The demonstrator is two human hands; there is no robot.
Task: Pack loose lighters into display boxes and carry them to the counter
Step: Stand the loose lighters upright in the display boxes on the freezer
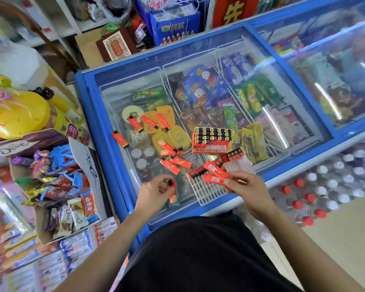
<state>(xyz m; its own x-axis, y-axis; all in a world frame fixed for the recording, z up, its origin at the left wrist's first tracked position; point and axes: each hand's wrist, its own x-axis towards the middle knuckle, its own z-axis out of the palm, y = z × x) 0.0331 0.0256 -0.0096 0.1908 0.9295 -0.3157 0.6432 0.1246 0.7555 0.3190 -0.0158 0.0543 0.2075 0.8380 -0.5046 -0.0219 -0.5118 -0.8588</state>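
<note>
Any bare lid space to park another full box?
Bare glass freezer lid right of the full orange display box; also the far strip behind the loose red lighters. Crowded: lighters left-centre, white grid tray at the near edge.

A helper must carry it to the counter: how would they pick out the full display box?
Find the blue-framed chest freezer and its glass lid. Past the scattered loose lighters, near the lid's middle, sits the full display box. Unlike the mostly empty white gridded tray at the lid's near edge, it is orange with rows of black lighter tops packed tight.
</note>
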